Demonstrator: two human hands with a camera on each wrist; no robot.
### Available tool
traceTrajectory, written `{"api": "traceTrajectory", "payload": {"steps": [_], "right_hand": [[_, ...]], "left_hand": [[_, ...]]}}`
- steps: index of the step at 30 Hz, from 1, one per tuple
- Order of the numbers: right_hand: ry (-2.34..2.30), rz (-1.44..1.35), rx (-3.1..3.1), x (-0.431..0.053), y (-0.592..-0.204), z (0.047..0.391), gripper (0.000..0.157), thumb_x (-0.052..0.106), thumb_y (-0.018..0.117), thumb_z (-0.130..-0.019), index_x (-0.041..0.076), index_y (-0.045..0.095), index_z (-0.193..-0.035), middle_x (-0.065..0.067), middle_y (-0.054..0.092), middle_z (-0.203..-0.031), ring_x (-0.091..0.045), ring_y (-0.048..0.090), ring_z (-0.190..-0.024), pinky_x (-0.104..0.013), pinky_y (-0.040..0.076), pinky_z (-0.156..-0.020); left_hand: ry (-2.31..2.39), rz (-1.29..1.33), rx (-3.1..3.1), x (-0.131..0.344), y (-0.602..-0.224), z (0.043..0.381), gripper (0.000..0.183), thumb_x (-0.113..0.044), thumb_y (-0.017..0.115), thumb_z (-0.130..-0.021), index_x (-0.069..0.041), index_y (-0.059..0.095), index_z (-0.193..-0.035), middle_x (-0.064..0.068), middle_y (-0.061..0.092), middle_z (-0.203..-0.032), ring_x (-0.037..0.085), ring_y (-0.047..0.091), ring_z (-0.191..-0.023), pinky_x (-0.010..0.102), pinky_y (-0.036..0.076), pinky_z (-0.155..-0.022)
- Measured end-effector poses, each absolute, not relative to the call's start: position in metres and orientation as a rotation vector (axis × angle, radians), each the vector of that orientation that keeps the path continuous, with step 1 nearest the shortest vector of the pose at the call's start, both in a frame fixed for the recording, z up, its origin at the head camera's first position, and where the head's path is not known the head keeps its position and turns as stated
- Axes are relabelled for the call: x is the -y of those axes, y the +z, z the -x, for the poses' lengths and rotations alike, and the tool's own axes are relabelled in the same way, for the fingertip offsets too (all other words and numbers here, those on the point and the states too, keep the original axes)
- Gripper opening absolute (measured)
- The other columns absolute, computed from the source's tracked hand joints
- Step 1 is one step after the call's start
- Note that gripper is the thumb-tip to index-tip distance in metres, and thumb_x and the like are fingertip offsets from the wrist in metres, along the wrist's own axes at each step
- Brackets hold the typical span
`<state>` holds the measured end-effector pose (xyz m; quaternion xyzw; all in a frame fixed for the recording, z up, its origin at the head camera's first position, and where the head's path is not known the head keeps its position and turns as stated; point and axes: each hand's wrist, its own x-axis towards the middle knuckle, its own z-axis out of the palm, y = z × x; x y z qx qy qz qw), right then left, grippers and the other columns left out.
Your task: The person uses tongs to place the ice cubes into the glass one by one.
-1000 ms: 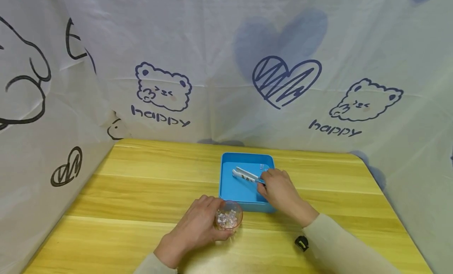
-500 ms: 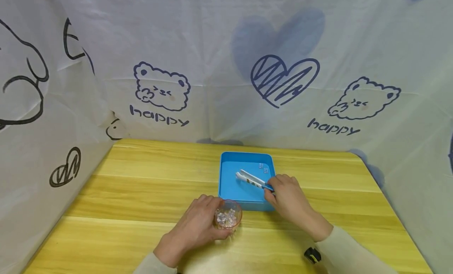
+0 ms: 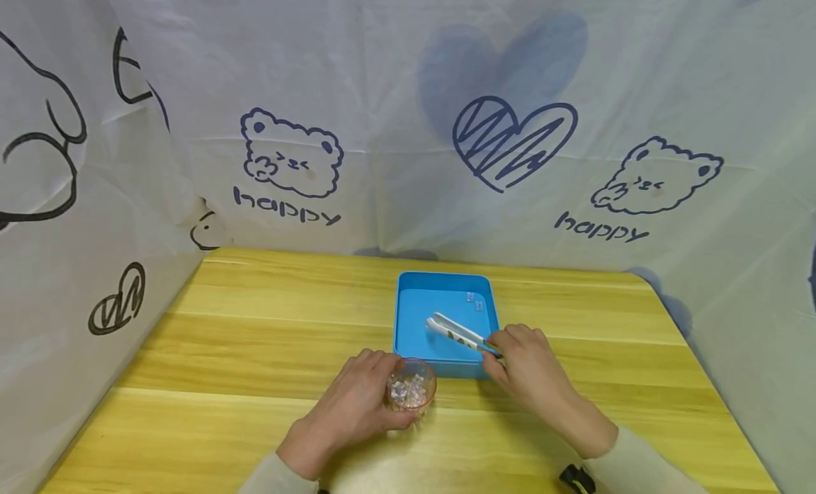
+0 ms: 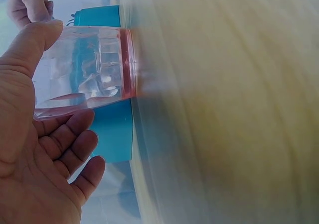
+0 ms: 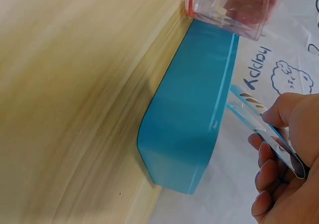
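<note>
In the head view my left hand (image 3: 357,402) holds a clear cup (image 3: 428,402) from its left side. Several clear, ice-like cubes (image 3: 408,393) lie inside the cup, and its base band (image 4: 126,62) is pink in the left wrist view. My right hand (image 3: 532,370) grips white-and-blue tongs (image 3: 457,332), whose tips hang over the blue tray (image 3: 408,345). Whether a cube sits between the tips I cannot tell. Two clear cubes (image 3: 479,306) lie in the tray's back right part. The right wrist view shows the tongs (image 5: 266,127) above the tray's rim.
The cup stands on the wood-grain table (image 3: 268,324), close in front of the tray's near wall. White cloth (image 3: 395,196) printed with bears and hearts hangs behind the table and on both sides. A black strap piece (image 3: 576,478) shows by the right sleeve.
My right hand has moved right and toward me with the tongs, whose tips have shifted nearer the cup. The cubes in the tray's corner show more fully. My left hand and the cup stay put.
</note>
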<state>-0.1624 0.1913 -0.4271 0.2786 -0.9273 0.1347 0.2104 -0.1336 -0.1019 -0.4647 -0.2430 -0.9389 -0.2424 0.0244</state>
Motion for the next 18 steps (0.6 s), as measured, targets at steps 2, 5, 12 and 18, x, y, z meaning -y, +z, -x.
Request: {"api": "traceTrajectory", "payload": {"steps": [2, 5, 12, 18], "right_hand": [[0.383, -0.771, 2.58, -0.192, -0.426, 0.16, 0.012, 0.013, 0.081, -0.09, 0.005, 0.073, -0.092, 0.001, 0.063, -0.078, -0.017, 0.058, -0.075, -0.034, 0.045, -0.069], [0.402, -0.769, 2.583, -0.193, -0.424, 0.155, 0.011, 0.013, 0.082, -0.09, 0.006, 0.074, -0.093, 0.002, 0.064, -0.079, -0.015, 0.059, -0.077, -0.033, 0.045, -0.069], [0.423, -0.818, 2.502, -0.193, -0.419, 0.142, 0.011, 0.014, 0.08, -0.088, 0.008, 0.072, -0.092, 0.005, 0.063, -0.079, -0.012, 0.059, -0.077, -0.032, 0.045, -0.069], [0.453, -0.826, 2.478, -0.191, -0.415, 0.129, 0.011, 0.014, 0.08, -0.086, 0.009, 0.071, -0.091, 0.007, 0.063, -0.079, -0.009, 0.057, -0.076, -0.029, 0.042, -0.069]], "left_hand": [[-0.756, 0.747, 2.907, 0.102, -0.465, 0.134, 0.073, -0.056, 0.087, -0.079, -0.014, 0.063, -0.133, -0.001, 0.069, -0.12, 0.017, 0.058, -0.11, 0.046, 0.051, -0.103], [-0.773, 0.739, 2.912, 0.102, -0.465, 0.134, 0.074, -0.056, 0.087, -0.078, -0.014, 0.063, -0.135, -0.001, 0.069, -0.121, 0.017, 0.058, -0.112, 0.046, 0.051, -0.103], [-0.785, 0.728, 2.928, 0.102, -0.463, 0.134, 0.075, -0.056, 0.087, -0.078, -0.013, 0.063, -0.135, -0.001, 0.068, -0.121, 0.017, 0.057, -0.111, 0.047, 0.051, -0.103], [-0.793, 0.726, 2.928, 0.101, -0.463, 0.134, 0.075, -0.056, 0.088, -0.078, -0.014, 0.063, -0.134, -0.001, 0.068, -0.12, 0.017, 0.057, -0.11, 0.047, 0.051, -0.103]]}}
